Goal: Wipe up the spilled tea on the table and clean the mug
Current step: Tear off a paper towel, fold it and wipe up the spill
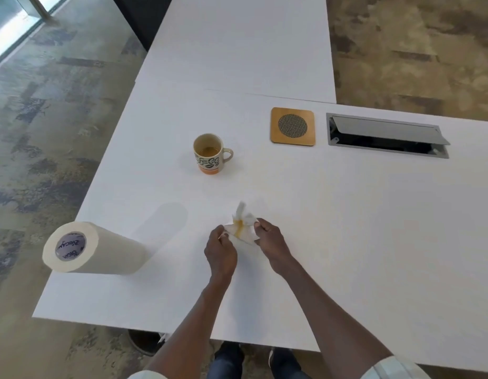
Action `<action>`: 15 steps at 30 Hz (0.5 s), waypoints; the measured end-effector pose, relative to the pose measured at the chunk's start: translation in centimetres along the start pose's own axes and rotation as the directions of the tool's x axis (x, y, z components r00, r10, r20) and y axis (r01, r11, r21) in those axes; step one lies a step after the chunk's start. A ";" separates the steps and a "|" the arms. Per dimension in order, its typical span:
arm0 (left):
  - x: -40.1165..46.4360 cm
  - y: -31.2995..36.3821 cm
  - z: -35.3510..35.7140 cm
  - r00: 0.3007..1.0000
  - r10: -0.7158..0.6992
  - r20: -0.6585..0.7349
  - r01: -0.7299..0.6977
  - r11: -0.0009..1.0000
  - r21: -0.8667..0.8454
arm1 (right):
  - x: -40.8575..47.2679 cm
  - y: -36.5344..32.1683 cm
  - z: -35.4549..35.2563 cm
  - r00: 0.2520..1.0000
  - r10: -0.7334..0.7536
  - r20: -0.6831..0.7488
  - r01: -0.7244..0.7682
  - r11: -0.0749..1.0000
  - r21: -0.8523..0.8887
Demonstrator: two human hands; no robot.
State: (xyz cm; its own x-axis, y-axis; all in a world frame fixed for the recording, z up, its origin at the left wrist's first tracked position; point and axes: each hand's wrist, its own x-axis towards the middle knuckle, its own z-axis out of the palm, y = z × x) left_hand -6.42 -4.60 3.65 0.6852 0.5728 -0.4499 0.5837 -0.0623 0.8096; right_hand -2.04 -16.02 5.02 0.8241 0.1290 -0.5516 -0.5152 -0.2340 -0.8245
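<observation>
A crumpled white paper towel (242, 228) with a yellow-brown tea stain is held just above the white table (346, 228). My left hand (220, 250) grips its left side and my right hand (269, 240) pinches its right side. A patterned mug (210, 154) with an orange base stands upright further back, handle to the right. A little tea sits in its bottom. A faint yellowish trace on the table shows to the right of the towel.
A paper towel roll (93, 248) lies on its side near the table's left edge. A wooden coaster (292, 126) with a mesh centre and an open cable hatch (387, 136) sit at the back right. Carpeted floor surrounds the table.
</observation>
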 end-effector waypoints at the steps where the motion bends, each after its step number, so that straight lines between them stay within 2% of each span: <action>1: 0.1 0.4 0.2 0.998 -0.056 0.016 0.057 0.997 -0.046 | 0.0 -0.1 -0.4 1.000 0.029 -0.012 -0.028 0.998 0.055; 3: 0.5 0.6 0.5 0.989 -0.136 0.055 0.142 0.983 -0.120 | 0.1 -0.1 -1.1 0.998 0.053 -0.032 -0.049 0.994 0.098; 5: 0.8 0.7 0.8 0.977 -0.173 0.122 0.195 0.959 -0.203 | 0.2 -0.1 -1.7 0.998 0.036 -0.045 -0.033 0.998 0.062; 8: 1.0 1.1 1.2 0.945 -0.146 0.293 0.259 0.882 -0.394 | 0.3 -0.1 -2.1 0.999 -0.040 -0.032 0.038 0.998 -0.048; 12: 1.3 2.3 1.8 0.891 -0.199 0.407 0.415 0.719 -0.558 | -0.1 0.0 -2.6 0.986 -0.144 0.081 0.159 0.956 -0.247; 15: 1.9 3.1 2.1 0.870 -0.235 0.434 0.470 0.662 -0.584 | -0.3 0.8 -2.8 0.983 -0.089 0.160 0.124 0.967 -0.224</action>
State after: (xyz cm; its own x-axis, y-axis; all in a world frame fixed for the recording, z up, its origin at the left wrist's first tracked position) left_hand -2.44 -5.45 4.48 0.6479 0.1578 -0.7452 0.4544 0.7051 0.5444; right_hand -2.00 -18.97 4.92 0.8183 0.3017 -0.4891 -0.3433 -0.4259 -0.8371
